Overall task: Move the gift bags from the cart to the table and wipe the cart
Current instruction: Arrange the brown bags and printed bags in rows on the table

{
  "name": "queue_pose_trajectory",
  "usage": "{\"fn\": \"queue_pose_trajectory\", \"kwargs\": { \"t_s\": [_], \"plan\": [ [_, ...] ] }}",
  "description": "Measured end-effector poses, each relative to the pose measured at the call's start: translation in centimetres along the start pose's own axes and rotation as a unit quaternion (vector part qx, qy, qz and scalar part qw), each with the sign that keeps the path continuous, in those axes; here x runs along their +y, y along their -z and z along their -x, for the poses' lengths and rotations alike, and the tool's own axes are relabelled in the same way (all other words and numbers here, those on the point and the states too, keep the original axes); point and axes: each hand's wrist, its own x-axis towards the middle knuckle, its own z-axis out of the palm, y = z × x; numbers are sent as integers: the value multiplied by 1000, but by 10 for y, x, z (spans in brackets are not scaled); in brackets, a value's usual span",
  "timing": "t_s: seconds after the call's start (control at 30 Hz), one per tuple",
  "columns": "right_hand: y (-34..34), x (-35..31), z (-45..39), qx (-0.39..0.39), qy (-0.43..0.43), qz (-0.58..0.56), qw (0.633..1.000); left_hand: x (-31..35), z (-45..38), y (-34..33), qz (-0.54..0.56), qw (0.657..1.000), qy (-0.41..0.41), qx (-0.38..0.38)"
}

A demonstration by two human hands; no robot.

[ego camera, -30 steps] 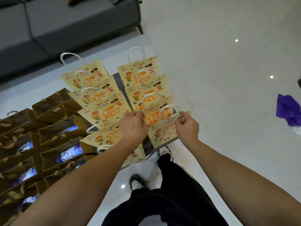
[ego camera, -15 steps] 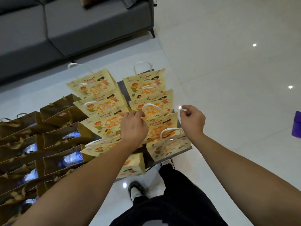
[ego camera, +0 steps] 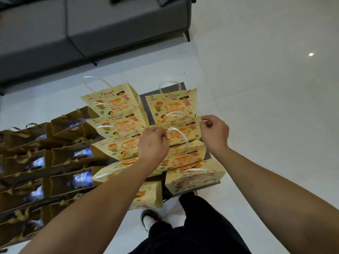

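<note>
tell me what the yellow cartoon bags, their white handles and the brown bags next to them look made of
Yellow cartoon bags: matte printed paper, judging by the crisp folded side creases.
White handles: probably twisted paper cord; they hold stiff arches. Too small to be sure.
Brown bags: likely kraft-type paper, dull with sharp folds; something shiny bluish shows inside, material unclear.

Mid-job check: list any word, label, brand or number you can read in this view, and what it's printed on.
Nothing can be quoted; no text is legible.
Yellow gift bags: orange lettering in the middle and a small pink-framed label near the top, both too blurred to read.
Brown gift bags: a pale tag on one, no readable text.
Left hand and right hand, both pinching at the yellow bags' tops: no markings.
</note>
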Motion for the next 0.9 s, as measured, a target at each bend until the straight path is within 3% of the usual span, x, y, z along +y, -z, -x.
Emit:
{"fn": "queue_pose_trajectory", "kwargs": {
  "t_s": [0.27,0.47,0.67,0.8,0.9],
  "plan": [
    [6,17,-1,-50,-6,56,997,6,-5,-2,-2,999,5,-31],
    [42,59,46,-65,-68,115,989,8,12,-8,9,999,-22,-26],
    [51,78,97,-202,34,215,955,-4,44,-14,7,997,-75,-10],
    [40,83,104,-241,146,326,903,-13,71,-16,-26,997,-75,13],
    [31,86,98,-227,136,351,899,-20,91,-17,-27,990,-113,83]
  ]
}}
